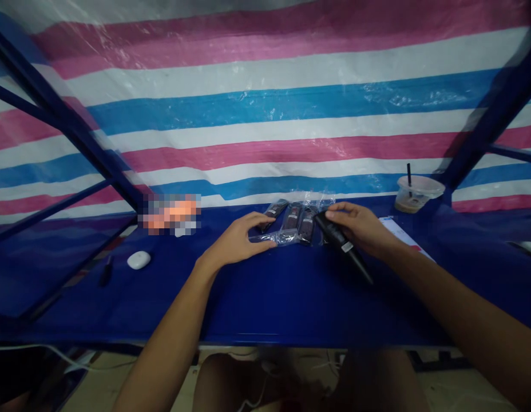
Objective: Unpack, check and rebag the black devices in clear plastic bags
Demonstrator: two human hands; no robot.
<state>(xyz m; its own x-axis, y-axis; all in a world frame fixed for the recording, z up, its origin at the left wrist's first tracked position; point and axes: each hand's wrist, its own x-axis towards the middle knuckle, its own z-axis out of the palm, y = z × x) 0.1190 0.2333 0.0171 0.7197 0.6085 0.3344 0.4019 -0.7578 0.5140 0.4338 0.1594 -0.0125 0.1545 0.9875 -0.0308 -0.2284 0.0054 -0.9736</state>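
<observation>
My right hand (pixel 360 228) is closed around a long black handheld device (pixel 343 246) that slants toward me over the blue table (pixel 265 297). My left hand (pixel 240 239) pinches the edge of a clear plastic bag (pixel 277 236) between thumb and fingers. Behind the hands lie several dark remote-like items in clear bags (pixel 296 217), side by side near the striped tarp.
A plastic cup with a straw (pixel 416 193) stands at the back right by a blue frame post. A white paper (pixel 400 233) lies beside my right wrist. At the left are a white earbud case (pixel 139 260), a small dark tool (pixel 106 270) and a blurred orange object (pixel 170 213).
</observation>
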